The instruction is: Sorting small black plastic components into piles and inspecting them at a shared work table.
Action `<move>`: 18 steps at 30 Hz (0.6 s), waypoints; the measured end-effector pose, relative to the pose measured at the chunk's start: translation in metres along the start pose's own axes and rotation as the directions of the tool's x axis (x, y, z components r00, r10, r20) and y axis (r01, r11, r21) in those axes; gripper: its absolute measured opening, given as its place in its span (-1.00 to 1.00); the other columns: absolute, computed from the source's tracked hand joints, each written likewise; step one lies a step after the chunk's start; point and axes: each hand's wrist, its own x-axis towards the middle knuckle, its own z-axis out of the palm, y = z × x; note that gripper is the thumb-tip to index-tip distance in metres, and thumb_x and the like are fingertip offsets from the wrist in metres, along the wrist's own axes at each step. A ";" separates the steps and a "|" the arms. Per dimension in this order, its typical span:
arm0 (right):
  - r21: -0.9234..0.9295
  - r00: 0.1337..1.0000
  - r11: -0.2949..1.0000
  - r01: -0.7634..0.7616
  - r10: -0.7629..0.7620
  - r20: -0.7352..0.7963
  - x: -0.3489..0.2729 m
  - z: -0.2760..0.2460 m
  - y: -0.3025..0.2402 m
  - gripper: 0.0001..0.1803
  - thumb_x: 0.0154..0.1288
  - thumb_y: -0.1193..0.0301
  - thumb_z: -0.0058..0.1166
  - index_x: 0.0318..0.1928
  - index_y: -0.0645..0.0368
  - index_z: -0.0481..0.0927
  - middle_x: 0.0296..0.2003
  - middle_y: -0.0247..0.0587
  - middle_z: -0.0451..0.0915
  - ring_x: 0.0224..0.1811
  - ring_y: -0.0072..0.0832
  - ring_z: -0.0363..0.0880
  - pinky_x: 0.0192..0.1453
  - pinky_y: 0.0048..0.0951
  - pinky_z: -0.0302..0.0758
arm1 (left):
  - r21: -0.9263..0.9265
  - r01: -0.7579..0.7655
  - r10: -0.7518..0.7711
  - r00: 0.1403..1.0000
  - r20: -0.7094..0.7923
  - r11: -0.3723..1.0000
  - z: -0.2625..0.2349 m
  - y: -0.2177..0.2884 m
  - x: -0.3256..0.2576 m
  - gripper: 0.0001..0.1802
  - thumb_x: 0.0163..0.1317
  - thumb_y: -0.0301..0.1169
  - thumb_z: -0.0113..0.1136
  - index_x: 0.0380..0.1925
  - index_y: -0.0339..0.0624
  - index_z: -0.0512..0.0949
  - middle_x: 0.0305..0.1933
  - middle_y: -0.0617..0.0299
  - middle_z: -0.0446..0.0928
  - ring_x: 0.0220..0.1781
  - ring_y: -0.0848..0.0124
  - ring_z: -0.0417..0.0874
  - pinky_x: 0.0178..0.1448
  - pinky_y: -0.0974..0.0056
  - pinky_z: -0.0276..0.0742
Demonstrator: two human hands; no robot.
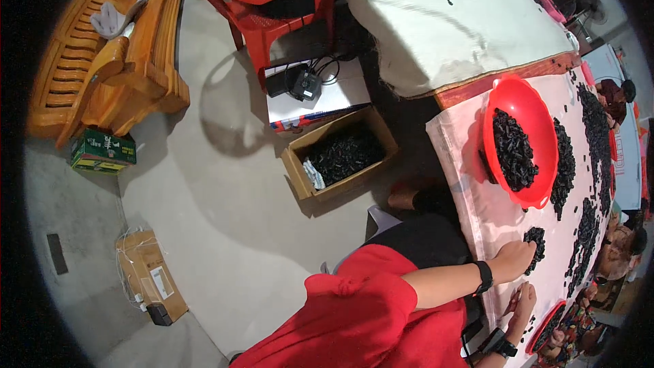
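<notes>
My left hand [514, 262], with a black band on its wrist, rests at the edge of a small pile of black pieces [536, 249] on the pink-white tablecloth [470, 184]. Its fingers are curled together, and what they grip, if anything, is hidden. Closer to the lower edge, my right hand [522, 302] has a dark watch at the wrist. Its fingertips are pinched over the cloth; whatever is between them is too small to name. Past the left hand, a red plastic basin [543, 163] holds a heap of similar black pieces [512, 150].
More black pieces lie in long heaps [586, 232] across the table. A second red basin [546, 327] stands near my right hand. Other people sit along the far side. An open carton [306, 180] of black pieces, a red chair [262, 13] and a wooden bench [88, 48] stand on the floor.
</notes>
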 end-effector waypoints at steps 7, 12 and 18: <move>-0.058 0.998 0.998 0.020 -0.023 -0.060 -0.018 0.003 -0.016 -0.68 0.53 0.23 -0.09 -0.41 0.09 0.38 -0.62 -0.41 0.36 -0.73 -0.64 0.31 -0.76 -0.60 0.20 | -0.121 -0.034 0.041 0.997 0.059 0.992 -0.001 0.002 -0.001 -0.85 0.30 -0.45 -0.11 -0.33 -0.32 0.40 -0.46 -0.16 0.56 -0.32 -0.12 0.64 -0.23 -0.15 0.51; 0.024 0.993 1.000 0.006 -0.003 -0.121 -0.023 0.026 -0.027 -0.73 0.48 0.31 -0.06 -0.39 0.17 0.44 -0.60 -0.39 0.38 -0.67 -0.62 0.37 -0.69 -0.55 0.24 | -0.013 0.007 -0.005 0.989 0.151 1.000 -0.025 0.005 -0.001 -0.78 0.39 -0.35 -0.13 -0.30 -0.32 0.37 -0.39 -0.21 0.56 -0.26 -0.21 0.60 -0.18 -0.21 0.45; -0.043 0.992 0.999 -0.023 0.018 -0.122 -0.028 0.020 -0.029 -0.66 0.49 0.25 -0.05 -0.39 0.23 0.48 -0.62 -0.31 0.45 -0.65 -0.60 0.41 -0.57 -0.49 0.34 | 0.106 -0.015 -0.006 0.982 0.189 0.994 -0.019 0.009 0.002 -0.75 0.44 -0.27 -0.08 -0.27 -0.24 0.42 -0.37 -0.16 0.58 -0.26 -0.19 0.60 -0.17 -0.18 0.45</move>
